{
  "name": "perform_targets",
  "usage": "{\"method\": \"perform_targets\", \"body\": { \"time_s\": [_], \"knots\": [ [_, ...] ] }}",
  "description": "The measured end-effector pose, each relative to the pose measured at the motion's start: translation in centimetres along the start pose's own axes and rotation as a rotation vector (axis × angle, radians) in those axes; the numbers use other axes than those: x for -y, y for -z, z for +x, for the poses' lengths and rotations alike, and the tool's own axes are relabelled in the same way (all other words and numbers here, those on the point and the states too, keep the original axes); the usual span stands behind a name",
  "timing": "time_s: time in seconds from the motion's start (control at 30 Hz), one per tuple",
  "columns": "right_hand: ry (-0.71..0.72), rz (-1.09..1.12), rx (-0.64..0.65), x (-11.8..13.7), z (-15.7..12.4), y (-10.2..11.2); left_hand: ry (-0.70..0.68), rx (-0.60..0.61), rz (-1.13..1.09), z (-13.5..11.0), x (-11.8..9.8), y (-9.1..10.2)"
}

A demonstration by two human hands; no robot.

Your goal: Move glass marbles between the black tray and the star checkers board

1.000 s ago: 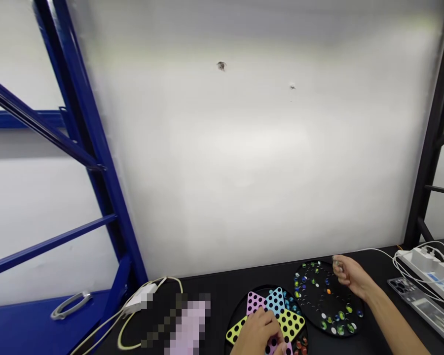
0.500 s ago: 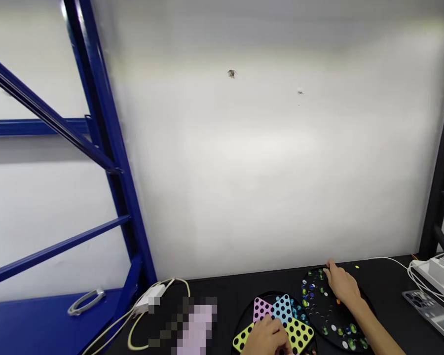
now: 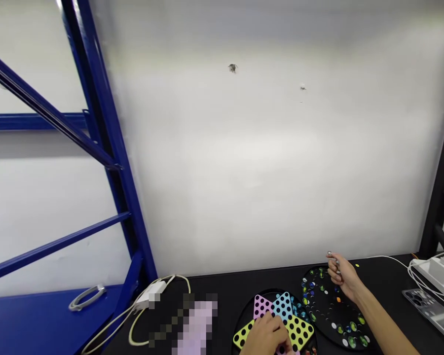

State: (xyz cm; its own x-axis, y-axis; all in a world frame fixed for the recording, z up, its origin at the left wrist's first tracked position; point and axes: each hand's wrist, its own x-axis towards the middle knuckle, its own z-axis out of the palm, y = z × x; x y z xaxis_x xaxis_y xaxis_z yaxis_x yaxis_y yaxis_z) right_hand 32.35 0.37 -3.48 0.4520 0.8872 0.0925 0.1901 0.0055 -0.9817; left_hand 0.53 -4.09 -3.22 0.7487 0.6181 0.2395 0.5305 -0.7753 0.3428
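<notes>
My right hand (image 3: 343, 277) is raised over the far part of a round black tray (image 3: 370, 315). Pinched at its fingertips is a small, shiny, pale marble (image 3: 329, 253); the other fingers are curled. Green and blue glass marbles (image 3: 352, 341) and small coloured discs lie around that tray. My left hand (image 3: 268, 335) rests, fingers bent, on a star-shaped board with black round spots (image 3: 299, 331), whose points are pink, blue and yellow. Its fingertips are partly hidden, so whatever they hold cannot be made out. Under the board is another round black tray (image 3: 246, 315) with blue marbles (image 3: 298, 308) at its edge.
A phone (image 3: 429, 310) and a white power strip (image 3: 438, 271) with cables lie at the right. Left of the trays are a blurred pinkish patch (image 3: 198, 323) and a white adapter (image 3: 151, 292) with cables. A blue metal frame (image 3: 113, 123) stands left; a white wall rises behind.
My right hand has lifted off the right tray's far edge and turned, now showing a small marble in its fingertips. My left hand stays on the spotted board. The view has tilted slightly.
</notes>
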Motion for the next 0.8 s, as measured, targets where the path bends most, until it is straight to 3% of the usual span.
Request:
{"method": "perform_targets", "body": {
  "time_s": [0.13, 0.17, 0.3, 0.53, 0.6, 0.7, 0.8],
  "knots": [
    [-0.066, 0.304, 0.056, 1.0, -0.7, -0.7, -0.007, 0.010, -0.044, 0.0, 0.0, 0.2],
    [-0.056, 0.227, 0.063, 1.0, -0.9, -1.1, -0.008, 0.017, -0.050, 0.0, 0.0, 0.3],
    [0.140, -0.419, 0.107, 0.5, -1.9, -3.4, 0.006, 0.043, -0.056, -0.1, 0.0, 0.5],
    [0.285, -0.981, 0.177, 1.0, -3.5, -5.0, -0.006, 0.033, -0.077, -0.2, -0.2, 0.5],
    [0.294, -1.052, 0.211, 1.1, -3.5, -5.1, -0.003, 0.023, -0.092, -0.2, -0.3, 0.6],
    [0.233, -0.812, 0.199, 1.4, -3.3, -5.1, 0.024, 0.028, -0.108, -0.3, -0.6, 0.8],
    [0.038, -0.195, 0.165, 2.1, -3.2, -4.7, 0.048, 0.040, -0.124, -0.4, -0.8, 1.0]
  ]
}}
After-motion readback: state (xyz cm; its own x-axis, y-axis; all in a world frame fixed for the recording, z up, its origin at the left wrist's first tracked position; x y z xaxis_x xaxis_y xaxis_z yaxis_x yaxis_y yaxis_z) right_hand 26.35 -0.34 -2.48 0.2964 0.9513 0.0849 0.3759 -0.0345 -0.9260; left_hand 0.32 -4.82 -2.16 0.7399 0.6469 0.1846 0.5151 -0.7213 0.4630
